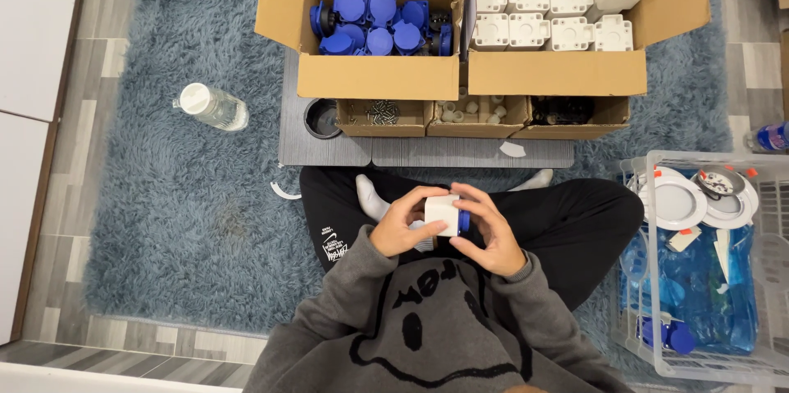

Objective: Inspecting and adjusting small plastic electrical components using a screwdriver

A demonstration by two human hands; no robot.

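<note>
We hold a small white plastic block (441,214) with a blue cap (464,221) on its right side, just above our lap and roughly at the centre of the view. Our left hand (403,223) wraps the block from nine o'clock, its fingers (422,196) curled over the top face, while our right hand (493,233) closes on it from three o'clock, fingers pressed around the blue cap. The block looks like stiff moulded plastic, light enough for a fingertip grip, smooth and probably a little slippery on its flat faces, so we judge the edges and corners the surest places to hold; the cap seems a separate piece that could shift if squeezed unevenly. Up at twelve o'clock two open cardboard boxes sit on a grey board (322,149) laid on the shaggy blue rug (164,220): the left box (378,76) holds more blue caps, the right box (557,72) holds white blocks in rows. Three small cardboard trays (485,126) of tiny parts stand just before them. A clear bottle (211,106) lies at ten o'clock, and a clear plastic bin (707,278) with round white fittings stands at three o'clock.
</note>
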